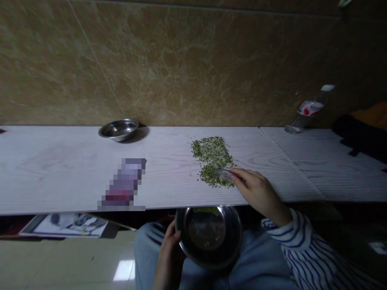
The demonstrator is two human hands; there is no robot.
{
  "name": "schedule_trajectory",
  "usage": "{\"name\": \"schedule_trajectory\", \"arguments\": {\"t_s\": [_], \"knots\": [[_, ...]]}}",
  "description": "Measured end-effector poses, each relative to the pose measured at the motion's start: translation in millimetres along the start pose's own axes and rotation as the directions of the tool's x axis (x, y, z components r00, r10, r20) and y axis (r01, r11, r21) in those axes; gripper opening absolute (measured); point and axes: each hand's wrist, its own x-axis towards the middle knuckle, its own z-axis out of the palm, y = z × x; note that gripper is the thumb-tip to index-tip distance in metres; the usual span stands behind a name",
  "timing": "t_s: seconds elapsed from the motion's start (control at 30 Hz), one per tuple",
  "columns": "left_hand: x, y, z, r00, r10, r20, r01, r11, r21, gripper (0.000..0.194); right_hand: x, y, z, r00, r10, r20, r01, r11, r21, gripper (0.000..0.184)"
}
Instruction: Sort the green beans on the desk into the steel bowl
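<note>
A pile of small green beans (pixel 212 159) lies spread on the white wood-grain table (pixel 60 169). My right hand (pixel 258 193) is closed on a small clear scoop-like piece (pixel 222 174) whose tip rests in the near edge of the beans. My left hand (pixel 169 257) grips the left rim of a steel bowl (pixel 209 235), held in my lap just under the table's front edge. A few beans lie inside that bowl, at the bottom and along its far rim.
A second, empty steel bowl (pixel 118 129) stands at the back of the table by the marbled wall. A blurred flat item (pixel 123 184) lies left of centre. A plastic bottle (pixel 308 109) leans at the back right. Dark cloth (pixel 359 139) covers the right end.
</note>
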Motion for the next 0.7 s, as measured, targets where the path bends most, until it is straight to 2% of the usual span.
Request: {"name": "schedule_trajectory", "arguments": {"t_s": [0.23,0.4,0.57,0.7], "knots": [[1,3,1.9,0.998,0.026,-0.052,-0.026,1.000,0.012,0.059,30,3,8,1.000,0.019,0.004,-0.019,0.998,-0.064,0.025],[4,0,1.0,0.998,0.020,-0.061,-0.021,1.000,-0.022,0.057,39,-1,14,0.998,-0.005,0.065,0.013,0.992,-0.127,0.025],[7,-1,-0.4,0.997,0.031,-0.069,-0.034,0.998,-0.043,0.053,34,-4,14,0.994,-0.033,0.100,0.042,0.995,-0.092,0.024],[11,-2,-3.0,0.997,0.023,-0.075,-0.027,0.998,-0.052,0.051,54,4,9,0.995,-0.041,0.089,0.049,0.996,-0.081,0.021]]}}
